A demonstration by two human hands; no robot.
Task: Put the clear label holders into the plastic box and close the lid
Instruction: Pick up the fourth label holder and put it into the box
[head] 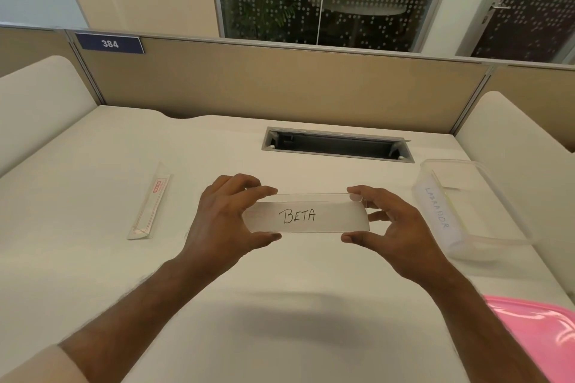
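Above the middle of the white desk I hold a clear label holder [306, 215] with "BETA" written on its card. My left hand [228, 216] pinches its left end between thumb and fingers, and my right hand [384, 227] pinches its right end the same way. A second clear label holder [150, 207] with a red-printed card lies flat on the desk to the left. The clear plastic box [504, 199] stands open at the right, and a third holder [435, 211] marked "LABRADOR" stands inside it against its left wall. The pink lid [541, 333] lies at the lower right.
A grey cable tray opening [337, 144] is set into the desk behind my hands. A beige partition [280, 87] with a "384" sign [109, 43] closes the back, and white side panels flank the desk.
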